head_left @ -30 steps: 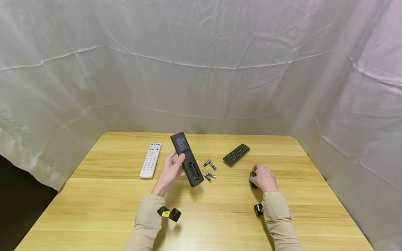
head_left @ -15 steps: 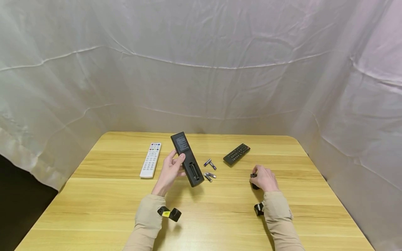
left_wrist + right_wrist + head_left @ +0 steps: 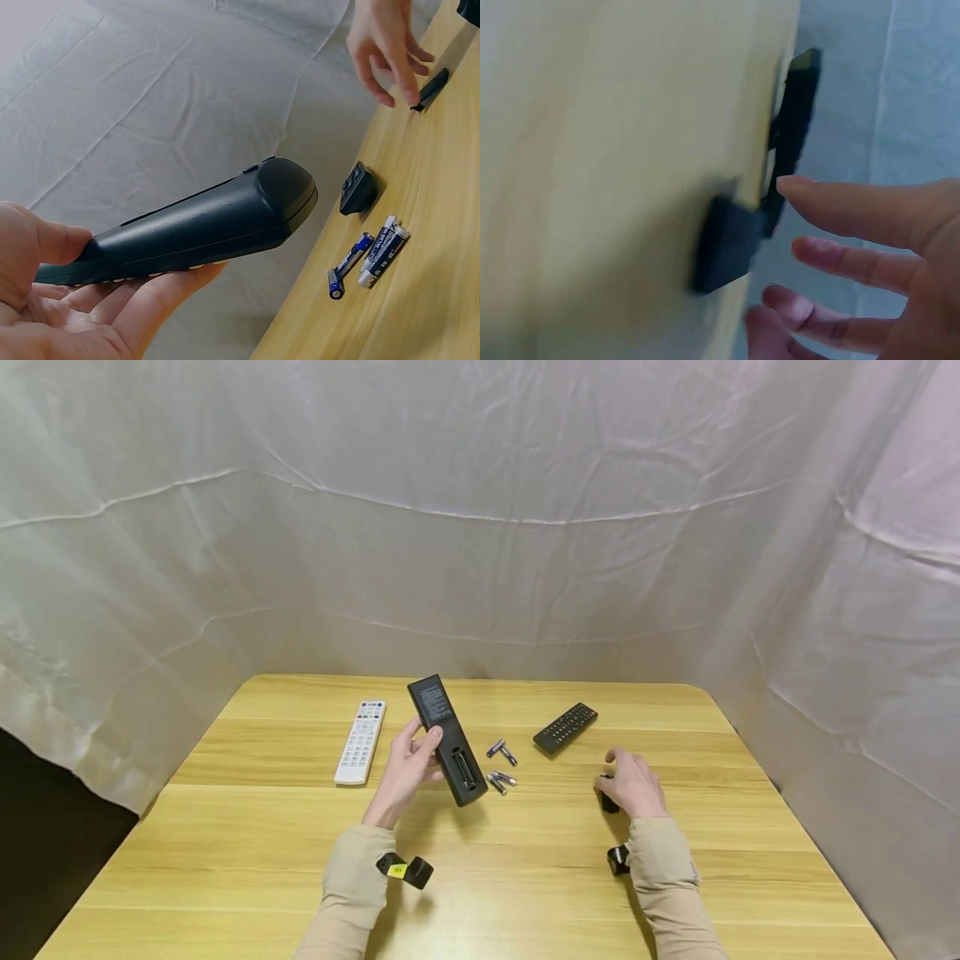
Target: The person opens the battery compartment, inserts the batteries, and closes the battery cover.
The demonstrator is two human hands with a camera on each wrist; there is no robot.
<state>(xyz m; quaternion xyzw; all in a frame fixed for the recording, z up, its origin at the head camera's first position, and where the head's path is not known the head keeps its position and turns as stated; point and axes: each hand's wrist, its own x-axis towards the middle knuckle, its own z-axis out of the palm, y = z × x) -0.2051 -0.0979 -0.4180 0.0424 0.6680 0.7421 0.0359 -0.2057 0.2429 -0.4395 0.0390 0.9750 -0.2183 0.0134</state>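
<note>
A black remote control (image 3: 452,739), gripped by the left hand (image 3: 402,772), tilts above the bench (image 3: 525,877), with 4 batteries (image 3: 497,784) at its 4 o'clock and, farther that way, the right hand (image 3: 635,787), fingers loosely parted, just beside a black battery cover (image 3: 724,247).

Black remotes (image 3: 448,739), white remote (image 3: 358,750) with multicoloured buttons (image 3: 365,717), blue-and-silver batteries (image 3: 354,255), yellow wood-grained table (image 3: 517,885)

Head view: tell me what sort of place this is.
Probably a makeshift recording booth: pale cloth hangs on three sides of a wooden table, and a black wrist-worn device looks like a camera.
</note>
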